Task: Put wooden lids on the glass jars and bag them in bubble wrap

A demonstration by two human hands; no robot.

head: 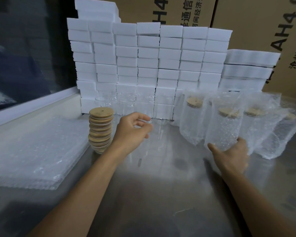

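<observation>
Fingers of the left hand (132, 130) curl round the rim of a clear glass jar (158, 134) at mid-frame, beside the stack of wooden lids (100, 129); the right hand (232, 153), fingers spread and fairly straight, steadies a bagged jar (224, 127) at centre right. Flat bubble wrap bags (32, 151) lie lower left. Gripped only at its rim, the unlidded glass could slip or knock the empty jars (125, 103) behind

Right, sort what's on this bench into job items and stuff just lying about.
Job:
- bare glass jars
- jar in the left hand
- wooden lids
- flat bubble bags
- bagged jars at the right hand

Lying about:
- white foam blocks
- cardboard cartons
</observation>
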